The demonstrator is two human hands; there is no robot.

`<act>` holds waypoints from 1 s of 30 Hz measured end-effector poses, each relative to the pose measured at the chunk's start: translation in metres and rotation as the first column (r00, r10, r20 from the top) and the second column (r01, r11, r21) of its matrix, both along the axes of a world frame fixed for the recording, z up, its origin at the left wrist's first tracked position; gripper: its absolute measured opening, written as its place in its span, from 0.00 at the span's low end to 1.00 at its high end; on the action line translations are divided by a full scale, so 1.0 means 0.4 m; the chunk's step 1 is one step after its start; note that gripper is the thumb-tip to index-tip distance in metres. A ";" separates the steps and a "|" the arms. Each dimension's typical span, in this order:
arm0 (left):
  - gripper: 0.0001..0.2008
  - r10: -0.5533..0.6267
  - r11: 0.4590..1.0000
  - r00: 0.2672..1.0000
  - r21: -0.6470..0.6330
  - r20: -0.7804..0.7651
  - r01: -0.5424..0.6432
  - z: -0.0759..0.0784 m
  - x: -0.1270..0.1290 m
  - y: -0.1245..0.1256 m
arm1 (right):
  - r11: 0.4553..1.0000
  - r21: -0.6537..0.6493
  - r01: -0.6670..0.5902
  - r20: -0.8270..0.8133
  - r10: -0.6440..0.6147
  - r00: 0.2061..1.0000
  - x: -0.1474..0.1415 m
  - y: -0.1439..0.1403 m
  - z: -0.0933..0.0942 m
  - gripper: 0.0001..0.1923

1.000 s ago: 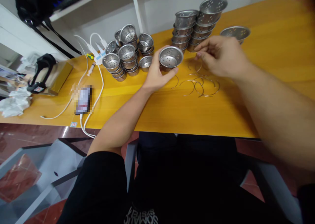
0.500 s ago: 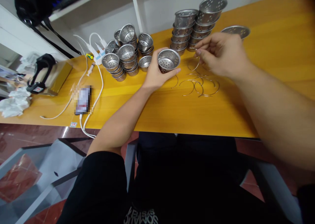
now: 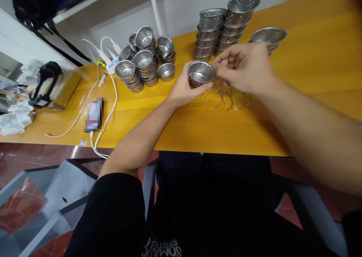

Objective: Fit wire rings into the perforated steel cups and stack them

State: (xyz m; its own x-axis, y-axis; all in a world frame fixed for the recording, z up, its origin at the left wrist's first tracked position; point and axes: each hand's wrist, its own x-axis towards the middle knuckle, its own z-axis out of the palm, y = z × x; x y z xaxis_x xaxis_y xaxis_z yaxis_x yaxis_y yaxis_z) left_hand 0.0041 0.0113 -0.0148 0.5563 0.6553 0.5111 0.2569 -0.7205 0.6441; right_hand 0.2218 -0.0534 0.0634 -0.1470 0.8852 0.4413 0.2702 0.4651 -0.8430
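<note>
A perforated steel cup is gripped by the left hand, fingers wrapped around its wall from the near side, open mouth facing up and slightly toward the camera. Cup is held just above the yellow table, roughly centre of the view.

The right hand is pinched narrow at the cup's rim, at the cup's 3 o'clock; thumb and forefinger are closed on something thin at the rim. It looks like a wire, but that cannot be confirmed at this resolution.

A loose pile of bent wire rings is lying on the table at 5 o'clock from the cup, just beside the left fingertips and partly under the right hand.

Two tall stacks of the same cups are seen at 1 o'clock, well behind the hands. One wider strainer bowl is set at 2 o'clock, behind the right knuckles. A cluster of shorter cup stacks is at 9 to 10 o'clock.

Further out at 9 o'clock: white cables and a phone, blurred out.
</note>
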 end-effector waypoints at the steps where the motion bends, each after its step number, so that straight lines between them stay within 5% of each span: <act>1: 0.51 -0.012 1.000 1.000 0.002 -0.004 0.012 -0.002 0.003 -0.003 | 1.000 0.011 0.015 0.014 -0.015 1.000 -0.004 -0.001 -0.001 0.17; 7: 0.53 -0.059 0.997 0.998 -0.041 -0.016 0.058 0.000 0.016 -0.031 | 0.993 0.050 0.105 0.098 -0.110 0.989 -0.004 0.009 -0.008 0.10; 20: 0.52 0.004 0.992 1.000 -0.123 0.003 -0.004 0.040 0.019 -0.062 | 0.992 0.055 0.109 0.110 -0.115 0.987 -0.007 0.015 -0.025 0.24; 25: 0.49 -0.017 0.989 1.000 -0.148 -0.007 0.016 0.054 0.016 -0.069 | 0.998 0.025 0.054 0.056 -0.055 0.997 -0.006 0.010 -0.015 0.24; 30: 0.46 -0.047 0.979 0.996 -0.193 0.074 0.061 0.046 0.006 -0.046 | 0.987 -0.006 -0.161 0.054 0.161 0.986 0.010 -0.012 0.014 0.31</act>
State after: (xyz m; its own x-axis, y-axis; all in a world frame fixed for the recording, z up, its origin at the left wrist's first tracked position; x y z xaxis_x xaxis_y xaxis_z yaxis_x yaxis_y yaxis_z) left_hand 0.0066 -0.0070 0.0034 0.5618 0.7157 0.4149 0.1715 -0.5914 0.7879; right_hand 0.2256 -0.0584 0.0692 -0.3111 0.8489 0.4274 0.2370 0.5047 -0.8301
